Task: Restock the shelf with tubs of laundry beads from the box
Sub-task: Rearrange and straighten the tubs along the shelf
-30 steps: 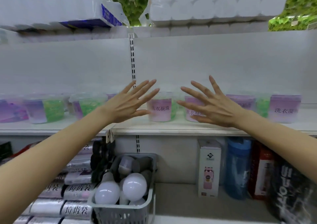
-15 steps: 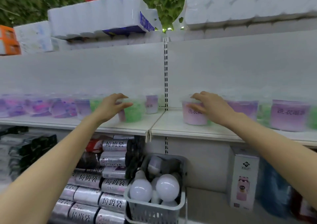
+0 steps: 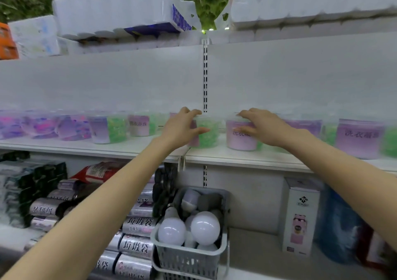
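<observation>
Head view: left hand (image 3: 182,128) grasps a green tub (image 3: 207,134); right hand (image 3: 265,127) grips the lilac tub (image 3: 239,141) beside it, on the shelf (image 3: 236,157).

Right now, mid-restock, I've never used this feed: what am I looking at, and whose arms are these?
No machine here: one camera worn on a person's head looks forward and down at their bare arms. The left hand grips a clear round plastic tub of green beads; the right hand grips a round plastic tub with a lilac label. Both tubs stand on the white shelf, among more tubs. Below sits a grey plastic basket of white light bulbs.
</observation>
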Demonstrator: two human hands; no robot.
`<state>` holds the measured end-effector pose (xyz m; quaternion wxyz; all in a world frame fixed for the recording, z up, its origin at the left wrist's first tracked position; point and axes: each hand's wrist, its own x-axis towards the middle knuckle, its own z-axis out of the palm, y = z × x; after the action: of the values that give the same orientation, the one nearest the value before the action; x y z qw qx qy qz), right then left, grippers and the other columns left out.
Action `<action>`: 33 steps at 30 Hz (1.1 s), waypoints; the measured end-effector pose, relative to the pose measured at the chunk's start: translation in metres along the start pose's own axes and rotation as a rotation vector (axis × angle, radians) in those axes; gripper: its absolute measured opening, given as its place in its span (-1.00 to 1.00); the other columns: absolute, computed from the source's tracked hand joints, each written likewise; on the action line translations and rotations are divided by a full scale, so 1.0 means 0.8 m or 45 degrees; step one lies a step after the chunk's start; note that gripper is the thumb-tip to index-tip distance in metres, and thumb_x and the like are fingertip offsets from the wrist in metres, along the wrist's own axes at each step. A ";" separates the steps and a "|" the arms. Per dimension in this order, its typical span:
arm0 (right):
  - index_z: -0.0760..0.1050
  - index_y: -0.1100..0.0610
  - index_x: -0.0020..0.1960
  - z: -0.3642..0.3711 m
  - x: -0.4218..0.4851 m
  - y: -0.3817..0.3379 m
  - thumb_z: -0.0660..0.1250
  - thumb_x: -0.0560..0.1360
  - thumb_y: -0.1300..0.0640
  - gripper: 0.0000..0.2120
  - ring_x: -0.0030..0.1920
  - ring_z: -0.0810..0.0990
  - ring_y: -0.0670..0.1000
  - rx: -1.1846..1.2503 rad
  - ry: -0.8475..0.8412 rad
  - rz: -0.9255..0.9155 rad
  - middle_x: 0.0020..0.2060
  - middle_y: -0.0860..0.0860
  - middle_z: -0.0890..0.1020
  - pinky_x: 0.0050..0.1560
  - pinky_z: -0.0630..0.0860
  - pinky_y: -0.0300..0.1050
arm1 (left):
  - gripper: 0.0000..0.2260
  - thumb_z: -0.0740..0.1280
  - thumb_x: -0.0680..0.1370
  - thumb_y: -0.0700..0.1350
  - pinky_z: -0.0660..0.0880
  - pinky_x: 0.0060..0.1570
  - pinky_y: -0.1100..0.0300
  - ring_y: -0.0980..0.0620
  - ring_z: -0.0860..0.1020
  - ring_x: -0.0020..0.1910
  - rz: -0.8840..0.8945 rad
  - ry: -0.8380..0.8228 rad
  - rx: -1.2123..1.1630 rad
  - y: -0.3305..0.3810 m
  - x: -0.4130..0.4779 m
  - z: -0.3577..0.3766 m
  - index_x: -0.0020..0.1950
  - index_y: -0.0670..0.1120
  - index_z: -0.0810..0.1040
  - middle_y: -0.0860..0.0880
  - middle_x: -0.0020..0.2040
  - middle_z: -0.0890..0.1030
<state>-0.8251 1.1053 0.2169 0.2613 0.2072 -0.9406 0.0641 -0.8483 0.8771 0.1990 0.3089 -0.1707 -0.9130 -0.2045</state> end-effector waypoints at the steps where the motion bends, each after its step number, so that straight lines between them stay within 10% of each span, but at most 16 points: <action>1: 0.36 0.10 0.37 0.000 0.000 0.000 0.23 0.55 -0.11 -0.53 0.18 0.45 0.18 -0.005 -0.017 0.005 0.16 0.12 0.48 0.15 0.37 -0.02 | -0.49 0.30 0.52 0.12 0.34 0.06 0.12 -0.05 0.48 0.11 0.021 -0.055 0.081 -0.002 0.000 -0.002 0.42 -0.02 0.31 -0.06 0.20 0.42; 10: 0.34 0.06 0.35 -0.008 0.013 0.006 0.24 0.53 -0.16 -0.52 0.20 0.44 0.16 -0.051 -0.092 -0.043 0.22 0.09 0.43 0.12 0.37 -0.04 | -0.60 0.32 0.46 0.21 0.28 -0.04 0.14 -0.15 0.45 0.07 -0.006 0.104 0.558 0.014 -0.002 -0.044 0.23 0.07 0.56 -0.18 0.01 0.50; 17: 0.34 0.08 0.36 -0.016 0.015 0.001 0.27 0.51 -0.14 -0.49 0.27 0.40 0.12 -0.029 -0.159 0.026 0.26 0.08 0.43 0.22 0.37 -0.02 | -0.66 0.20 0.59 0.07 0.28 0.20 0.26 0.12 0.41 0.28 0.044 -0.199 -0.165 0.005 0.008 -0.047 0.29 -0.02 0.51 0.04 0.27 0.53; 29: 0.34 0.05 0.40 -0.023 0.021 -0.029 0.38 0.47 -0.05 -0.45 0.36 0.34 0.05 0.014 -0.254 0.288 0.38 0.03 0.38 0.25 0.27 -0.16 | -0.67 0.21 0.59 0.02 0.30 0.25 0.30 0.22 0.43 0.22 0.363 -0.292 -0.343 -0.056 0.026 -0.045 0.29 -0.06 0.52 0.06 0.26 0.53; 33: 0.22 -0.10 0.47 -0.013 0.026 -0.049 0.29 0.49 -0.17 -0.40 0.51 0.07 0.03 -0.043 -0.010 0.308 0.51 0.04 0.10 0.46 -0.03 0.20 | -0.52 0.01 0.62 0.14 0.02 0.39 0.25 0.16 0.13 0.46 0.186 -0.243 -0.629 -0.083 0.044 -0.049 0.51 -0.02 0.16 0.10 0.49 0.18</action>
<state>-0.8199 1.0644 0.2369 0.2515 0.0881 -0.9606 0.0784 -0.8848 0.8080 0.2318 0.1844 -0.3247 -0.8457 -0.3813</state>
